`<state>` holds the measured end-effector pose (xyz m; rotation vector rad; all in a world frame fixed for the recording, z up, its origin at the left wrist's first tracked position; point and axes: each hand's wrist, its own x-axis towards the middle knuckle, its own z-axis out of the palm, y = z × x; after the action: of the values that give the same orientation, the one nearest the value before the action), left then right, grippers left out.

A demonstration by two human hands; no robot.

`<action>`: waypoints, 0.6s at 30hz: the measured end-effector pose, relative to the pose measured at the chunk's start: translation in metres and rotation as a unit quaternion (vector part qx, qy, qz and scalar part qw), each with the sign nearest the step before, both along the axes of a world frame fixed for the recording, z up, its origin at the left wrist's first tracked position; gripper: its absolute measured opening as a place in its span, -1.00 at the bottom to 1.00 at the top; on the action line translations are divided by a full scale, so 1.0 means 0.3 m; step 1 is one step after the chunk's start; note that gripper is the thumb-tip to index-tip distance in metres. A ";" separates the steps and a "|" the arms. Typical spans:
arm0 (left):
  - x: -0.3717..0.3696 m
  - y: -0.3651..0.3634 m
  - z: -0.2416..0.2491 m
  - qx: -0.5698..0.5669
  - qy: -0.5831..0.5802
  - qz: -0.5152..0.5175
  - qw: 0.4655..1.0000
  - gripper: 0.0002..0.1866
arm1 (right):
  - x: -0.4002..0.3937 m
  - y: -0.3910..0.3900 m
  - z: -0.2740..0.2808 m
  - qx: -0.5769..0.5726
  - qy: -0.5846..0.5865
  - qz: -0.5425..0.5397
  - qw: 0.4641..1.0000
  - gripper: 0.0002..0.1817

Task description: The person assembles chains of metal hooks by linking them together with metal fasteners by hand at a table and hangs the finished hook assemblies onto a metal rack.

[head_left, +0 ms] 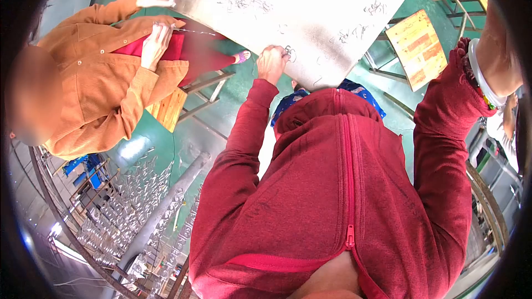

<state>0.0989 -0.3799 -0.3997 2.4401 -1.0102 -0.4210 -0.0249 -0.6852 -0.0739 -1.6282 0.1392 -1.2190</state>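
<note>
My left hand (271, 64) rests at the near edge of a pale table, its fingers curled together. Right at its fingertips lies a little bunch of dark, curved wire-like pieces (291, 53); whether one is pinched between the fingers is hidden. My right arm bends up at the far right, in a red sleeve with a white bangle (476, 58) at the wrist. Only the wrist and part of my right hand (499, 44) show at the lens edge, and its fingers are out of sight.
More small dark pieces (244, 3) lie scattered over the table (316, 33). A person in a brown jacket (100, 77) sits to the left, both hands near the table edge. Wooden stools (417, 49) stand around, and many shiny metal pieces (133, 205) hang at lower left.
</note>
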 end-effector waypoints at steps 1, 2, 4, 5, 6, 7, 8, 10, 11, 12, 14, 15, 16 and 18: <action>-0.005 0.004 -0.012 -0.005 -0.014 0.003 1.000 -0.80 | -0.001 -0.001 0.000 0.000 0.000 0.000 1.000 -0.77; -0.007 0.003 -0.011 0.001 -0.008 0.008 1.000 -0.80 | 0.000 -0.004 -0.002 0.000 0.001 0.000 1.000 -0.77; 0.005 0.006 -0.005 0.012 0.001 0.018 1.000 -0.80 | 0.006 -0.002 -0.005 0.000 0.003 0.001 1.000 -0.78; 0.018 0.005 0.013 0.024 0.029 0.033 0.999 -0.80 | 0.006 -0.003 -0.006 0.000 0.004 0.000 1.000 -0.78; 0.035 0.004 0.043 0.036 0.057 0.048 0.997 -0.80 | 0.009 -0.004 -0.008 0.000 0.004 -0.002 1.000 -0.78; 0.050 0.007 0.068 0.050 0.085 0.062 0.993 -0.80 | 0.008 -0.007 -0.011 0.001 0.005 -0.003 1.000 -0.78; 0.064 0.005 0.084 0.063 0.086 0.059 0.993 -0.80 | 0.007 -0.007 -0.014 0.001 0.006 -0.003 1.000 -0.78; 0.102 0.002 0.098 0.087 0.088 0.055 0.991 -0.80 | 0.013 -0.012 -0.020 0.004 0.006 -0.003 1.000 -0.78; 0.126 0.008 0.079 0.081 0.113 0.060 0.988 -0.80 | 0.014 -0.014 -0.019 0.003 0.007 -0.002 1.000 -0.78; 0.148 0.012 0.053 0.074 0.139 0.065 0.985 -0.81 | 0.016 -0.015 -0.020 0.004 0.007 -0.002 1.000 -0.78; 0.164 0.013 0.038 0.078 0.164 0.076 0.980 -0.81 | 0.019 -0.018 -0.021 0.004 0.007 -0.003 1.000 -0.78; 0.166 0.005 0.053 0.088 0.164 0.083 0.979 -0.81 | 0.022 -0.021 -0.022 0.004 0.007 -0.003 1.000 -0.78; 0.167 0.001 0.062 0.098 0.164 0.090 0.978 -0.81 | 0.023 -0.020 -0.025 0.005 0.007 -0.003 1.000 -0.78; 0.160 0.008 0.028 0.114 0.167 0.089 0.975 -0.79 | 0.028 -0.016 -0.021 0.004 0.006 -0.001 1.000 -0.78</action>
<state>0.1468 -0.3774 -0.3914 2.5155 -0.6243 -0.8912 -0.0164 -0.6900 -0.0800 -1.6286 0.1542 -1.2083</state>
